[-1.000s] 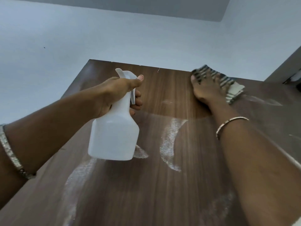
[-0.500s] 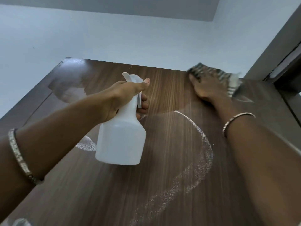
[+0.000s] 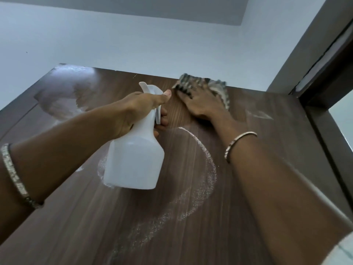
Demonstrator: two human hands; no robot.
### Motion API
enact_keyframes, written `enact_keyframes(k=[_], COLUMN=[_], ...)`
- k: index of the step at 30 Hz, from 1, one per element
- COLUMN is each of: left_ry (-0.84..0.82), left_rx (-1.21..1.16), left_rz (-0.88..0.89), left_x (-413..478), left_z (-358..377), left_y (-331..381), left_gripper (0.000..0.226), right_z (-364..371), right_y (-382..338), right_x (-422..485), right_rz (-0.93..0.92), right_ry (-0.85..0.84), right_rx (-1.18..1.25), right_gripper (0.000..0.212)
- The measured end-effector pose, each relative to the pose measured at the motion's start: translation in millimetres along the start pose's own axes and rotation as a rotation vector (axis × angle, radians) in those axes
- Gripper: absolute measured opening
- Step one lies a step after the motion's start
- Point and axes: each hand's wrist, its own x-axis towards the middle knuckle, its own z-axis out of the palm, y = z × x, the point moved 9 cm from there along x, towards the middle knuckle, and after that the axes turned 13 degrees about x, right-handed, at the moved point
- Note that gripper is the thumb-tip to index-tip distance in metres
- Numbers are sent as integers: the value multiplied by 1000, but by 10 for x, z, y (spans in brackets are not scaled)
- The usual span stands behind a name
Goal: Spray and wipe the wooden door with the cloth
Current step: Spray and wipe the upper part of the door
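The dark wooden door (image 3: 191,217) fills the lower view, seen from below up to its top edge. My left hand (image 3: 137,109) grips the neck of a white spray bottle (image 3: 133,159), held in front of the door's middle, fingers at the trigger. My right hand (image 3: 198,104) presses a striped grey-and-white cloth (image 3: 219,88) flat against the door near its top edge. Curved streaks of white spray residue (image 3: 208,169) run across the wood below the bottle, and a wet sheen marks the upper left corner (image 3: 65,92).
A dark door frame (image 3: 328,115) runs down the right side, close to my right forearm. A white wall (image 3: 133,50) and ceiling rise above the door's top edge. Bangles sit on both wrists.
My right hand has slid the cloth leftward along the door's top, closer to the bottle. The view has shifted, showing more of the frame on the right. The left hand keeps its grip.
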Motion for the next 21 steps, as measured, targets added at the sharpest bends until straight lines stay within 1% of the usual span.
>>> enact_keyframes(k=[2, 5, 7, 9, 11, 13, 16, 18, 21], left_ry=[-15, -31, -56, -82, -101, -103, -121, -121, -155], left_rx=[-6, -12, -16, -21, -36, -53, -101, -110, -124], left_rz=[20, 35, 37, 48, 63, 73, 71, 76, 113], left_x=[-9, -41, -54, -69, -76, -75, -81, -68, -37], left_z=[56, 117, 175, 237, 321, 413, 598, 676, 781], left_y=[63, 110, 133, 175, 220, 259, 331, 380, 473], left_gripper=[60, 60, 60, 60, 60, 58, 52, 52, 55], right_z=[-279, -646, -753, -744, -663, -501, -247, -252, -507], right_y=[488, 1186, 1429, 1437, 1221, 862, 454, 463, 871], right_x=[-84, -377, -547, -562, -495, -409, -438, -569, -761], right_rz=[85, 257, 342, 378, 343, 231, 53, 18, 94], right_ry=[86, 189, 204, 220, 216, 164, 43, 4, 58], right_rx=[-23, -50, -62, -75, -68, -57, -72, -9, 11], right_gripper=[74, 75, 74, 70, 66, 66, 63, 62, 67])
